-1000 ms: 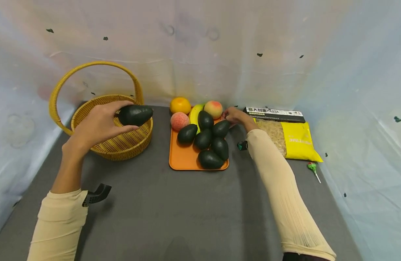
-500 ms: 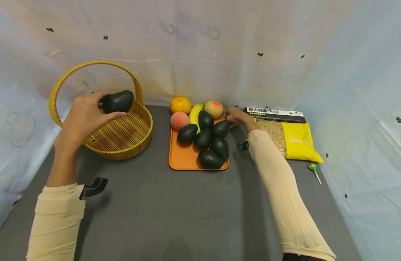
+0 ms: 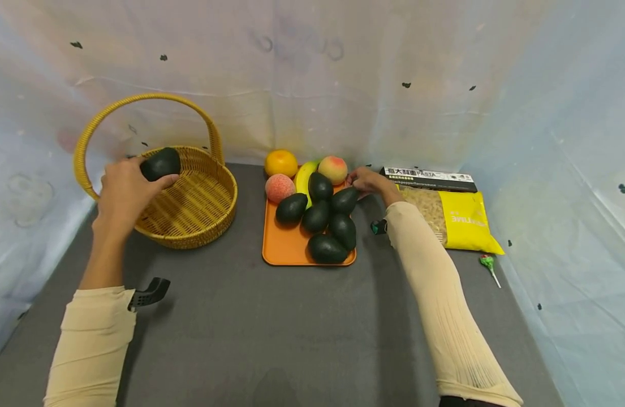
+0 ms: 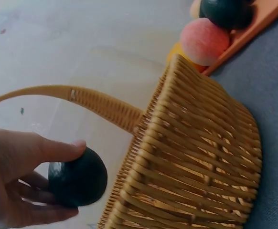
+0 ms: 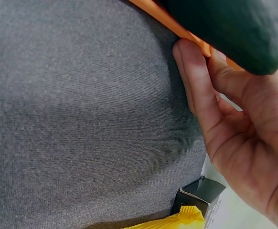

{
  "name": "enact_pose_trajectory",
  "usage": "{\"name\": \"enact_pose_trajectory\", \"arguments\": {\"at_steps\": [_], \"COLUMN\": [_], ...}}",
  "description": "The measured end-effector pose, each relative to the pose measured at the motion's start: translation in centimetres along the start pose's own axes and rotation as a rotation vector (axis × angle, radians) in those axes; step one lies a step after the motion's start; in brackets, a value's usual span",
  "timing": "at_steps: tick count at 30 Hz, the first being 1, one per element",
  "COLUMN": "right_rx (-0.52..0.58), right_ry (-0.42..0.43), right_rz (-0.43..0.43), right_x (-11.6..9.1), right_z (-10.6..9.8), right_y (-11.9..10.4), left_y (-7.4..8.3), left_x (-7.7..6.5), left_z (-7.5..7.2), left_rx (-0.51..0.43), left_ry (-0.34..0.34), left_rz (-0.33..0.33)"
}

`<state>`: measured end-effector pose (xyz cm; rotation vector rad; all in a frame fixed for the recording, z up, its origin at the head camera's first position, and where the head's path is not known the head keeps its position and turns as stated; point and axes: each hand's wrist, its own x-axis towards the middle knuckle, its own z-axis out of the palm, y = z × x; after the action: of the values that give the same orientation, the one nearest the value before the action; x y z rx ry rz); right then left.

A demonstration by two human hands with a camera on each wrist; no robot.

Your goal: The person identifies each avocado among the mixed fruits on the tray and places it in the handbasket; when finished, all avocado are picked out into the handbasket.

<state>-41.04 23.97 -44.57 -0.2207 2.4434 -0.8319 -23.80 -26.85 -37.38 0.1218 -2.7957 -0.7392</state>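
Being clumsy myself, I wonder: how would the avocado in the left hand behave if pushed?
The avocado would probably roll, being rounded. Its smooth, shiny skin may be slippery. No dents show, so it may be firm.

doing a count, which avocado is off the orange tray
The avocado in the left hand, held up near the basket; the other six avocados are on the tray.
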Motion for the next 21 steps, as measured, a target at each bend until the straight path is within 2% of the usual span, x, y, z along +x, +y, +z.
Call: {"name": "enact_pose_trajectory", "arguments": {"at_steps": [3, 8, 12, 16, 21], "right_rx": [0.0, 0.01, -0.023, -0.03, -0.011], "right_ry": [0.009, -0.001, 0.014, 0.021, 0.005], "right_rz": [0.001, 0.008, 0.006, -0.01, -0.014], "right_x": [0.0, -0.1, -0.1, 0.0, -0.2], "right_z": [0.1, 0.2, 0.1, 0.1, 0.3], "right_y": [0.0, -0.1, -0.2, -0.2, -0.1], "left_y": [-0.5, -1.1, -1.3, -1.9, -2.9], "left_x": [0.2, 0.6, 1.2, 1.7, 1.8], "left_z": [0.5, 1.5, 2.1, 2.2, 2.5], "left_rx": [0.036, 0.127, 0.205, 0.238, 0.248], "left_ry": [-0.037, -0.064, -0.091, -0.125, -0.169], "left_rz": [-0.028, -0.035, -0.048, -0.075, -0.068]}}
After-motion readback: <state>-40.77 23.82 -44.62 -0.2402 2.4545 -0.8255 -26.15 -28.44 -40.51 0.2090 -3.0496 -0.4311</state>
